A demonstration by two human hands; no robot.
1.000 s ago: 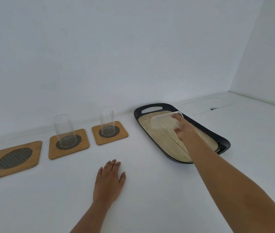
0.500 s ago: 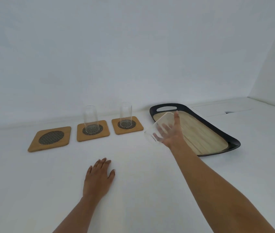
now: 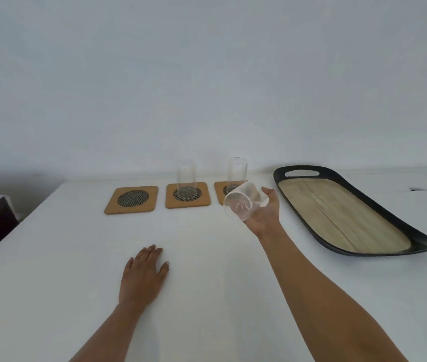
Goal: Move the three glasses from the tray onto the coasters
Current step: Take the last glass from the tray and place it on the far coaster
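Tan wooden coasters (image 3: 131,199) bear dark mesh-patterned circles; the clear glasses (image 3: 186,177) stand colourless; the tray (image 3: 298,170) is black-rimmed with pale wood grain; the table (image 3: 50,283) is white.

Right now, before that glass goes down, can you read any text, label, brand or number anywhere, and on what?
No readable text anywhere.
Glass in the right hand: a faint mark on its base, too blurred to read.
Two standing glasses, coasters, tray: no lettering visible.
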